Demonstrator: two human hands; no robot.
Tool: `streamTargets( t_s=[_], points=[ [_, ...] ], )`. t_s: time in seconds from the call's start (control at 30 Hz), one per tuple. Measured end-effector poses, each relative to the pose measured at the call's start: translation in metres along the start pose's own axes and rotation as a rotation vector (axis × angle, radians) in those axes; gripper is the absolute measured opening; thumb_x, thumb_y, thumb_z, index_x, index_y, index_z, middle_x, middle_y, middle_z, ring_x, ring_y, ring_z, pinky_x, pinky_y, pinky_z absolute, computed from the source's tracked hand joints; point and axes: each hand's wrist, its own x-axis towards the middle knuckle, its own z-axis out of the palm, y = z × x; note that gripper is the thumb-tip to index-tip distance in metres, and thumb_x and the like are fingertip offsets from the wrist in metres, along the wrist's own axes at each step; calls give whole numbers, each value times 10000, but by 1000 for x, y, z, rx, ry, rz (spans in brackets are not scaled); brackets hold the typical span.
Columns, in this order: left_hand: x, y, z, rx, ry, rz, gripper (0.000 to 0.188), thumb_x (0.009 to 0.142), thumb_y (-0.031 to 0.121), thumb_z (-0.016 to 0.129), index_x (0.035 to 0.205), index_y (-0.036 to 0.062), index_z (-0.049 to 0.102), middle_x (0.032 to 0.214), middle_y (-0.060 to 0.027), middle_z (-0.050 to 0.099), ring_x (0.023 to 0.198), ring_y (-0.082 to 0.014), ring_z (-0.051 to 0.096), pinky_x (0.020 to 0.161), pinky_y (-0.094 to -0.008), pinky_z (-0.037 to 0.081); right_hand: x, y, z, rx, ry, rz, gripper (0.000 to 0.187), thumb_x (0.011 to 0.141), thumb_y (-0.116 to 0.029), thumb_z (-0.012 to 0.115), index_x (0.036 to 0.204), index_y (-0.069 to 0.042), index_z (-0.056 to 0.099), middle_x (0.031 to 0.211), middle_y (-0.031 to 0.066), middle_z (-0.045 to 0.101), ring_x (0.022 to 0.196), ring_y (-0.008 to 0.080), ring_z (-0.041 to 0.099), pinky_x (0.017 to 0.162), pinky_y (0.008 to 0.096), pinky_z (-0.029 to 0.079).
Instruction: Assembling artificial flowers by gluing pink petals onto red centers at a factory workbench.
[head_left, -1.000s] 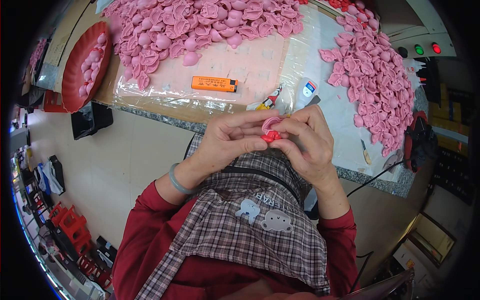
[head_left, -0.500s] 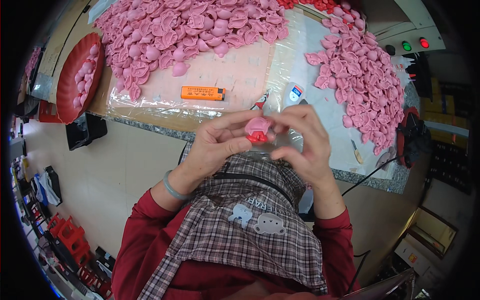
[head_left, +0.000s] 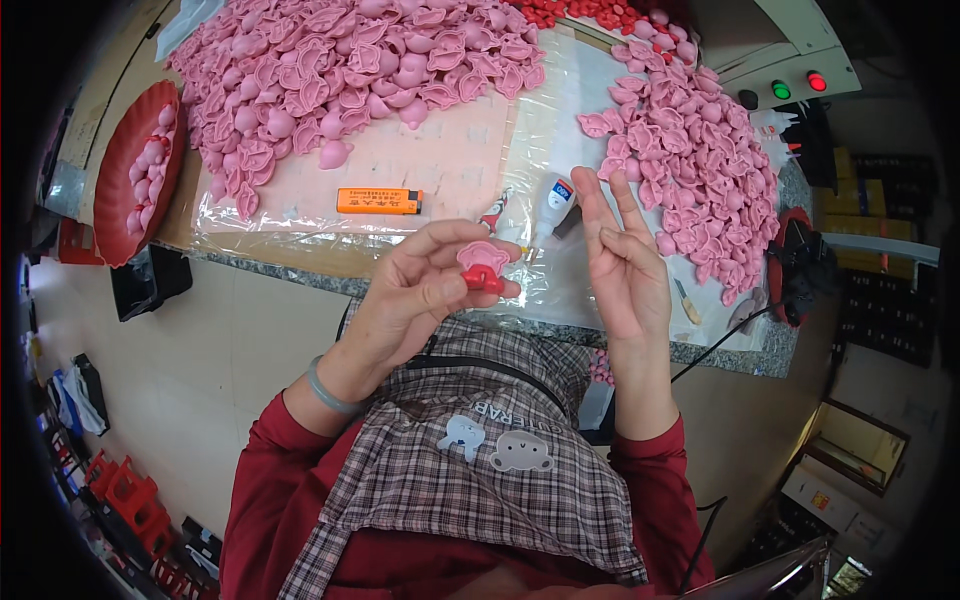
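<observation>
My left hand (head_left: 420, 285) holds a small pink and red plastic figure piece (head_left: 482, 262) in its fingers above the table's near edge. The pink part is a hollow, shell-like half; the red part sits beneath it. My right hand (head_left: 632, 275) is raised to the right, palm showing, with its fingers apart and nothing visible in it. Close to its fingertips lies a small white squeeze bottle (head_left: 553, 205) with a blue and red label. A red and dark tool (head_left: 493, 212), partly hidden, lies just beyond my left hand.
An orange lighter (head_left: 379, 201) lies on the table. Heaps of pink shells (head_left: 350, 65) spread at the back and on the right (head_left: 700, 160). A red dish (head_left: 112, 190) with pink pieces stands at far left. A small knife (head_left: 688, 303) lies near the right edge.
My right hand has moved away from the figure piece toward the bottle and opened up. My left hand still holds the piece. The whole view has shifted slightly.
</observation>
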Motion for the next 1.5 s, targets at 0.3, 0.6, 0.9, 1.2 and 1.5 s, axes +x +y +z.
streamTargets(
  t_s=[0.3, 0.6, 0.9, 1.2, 1.5],
  points=[
    [5, 4, 0, -239, 136, -92, 400, 983, 266, 504, 1241, -39, 483, 1229, -249, 550, 1084, -263, 617, 917, -294, 530, 28, -18, -3, -1963, -469, -682, 286, 801, 102, 581, 1063, 0, 633, 1151, 138, 609, 1137, 306, 574, 935, 364, 480],
    [8, 7, 0, -336, 241, -125, 303, 991, 211, 487, 1128, -48, 562, 1188, -207, 580, 1110, -242, 601, 961, -279, 509, 44, -17, 9, -2123, -673, -500, 378, 772, 100, 543, 1106, -52, 637, 1171, 140, 602, 1058, 317, 607, 874, 376, 506],
    [8, 7, -3, -349, 246, -137, 364, 1005, 252, 457, 1177, -61, 528, 1254, -239, 540, 1131, -232, 589, 973, -274, 503, 53, -26, -1, -2134, -795, -644, 378, 748, 52, 575, 1111, -41, 623, 1138, 137, 614, 1012, 313, 622, 869, 370, 507],
    [10, 6, 5, -372, 251, -141, 270, 982, 200, 510, 1050, -49, 588, 1085, -172, 636, 1055, -248, 631, 948, -291, 515, 17, -21, -14, -1240, -319, -266, 371, 836, -38, 589, 1192, 32, 513, 1029, 167, 618, 913, 251, 626, 818, 377, 511],
    [4, -4, 11, 67, 120, 9, 212, 932, 123, 586, 1108, 5, 593, 1186, -165, 612, 1046, -211, 631, 874, -294, 535, -17, 33, 12, -1077, -263, -149, 382, 782, 6, 707, 1130, -16, 552, 846, 23, 548, 714, 83, 508, 614, 204, 409]
  ],
)
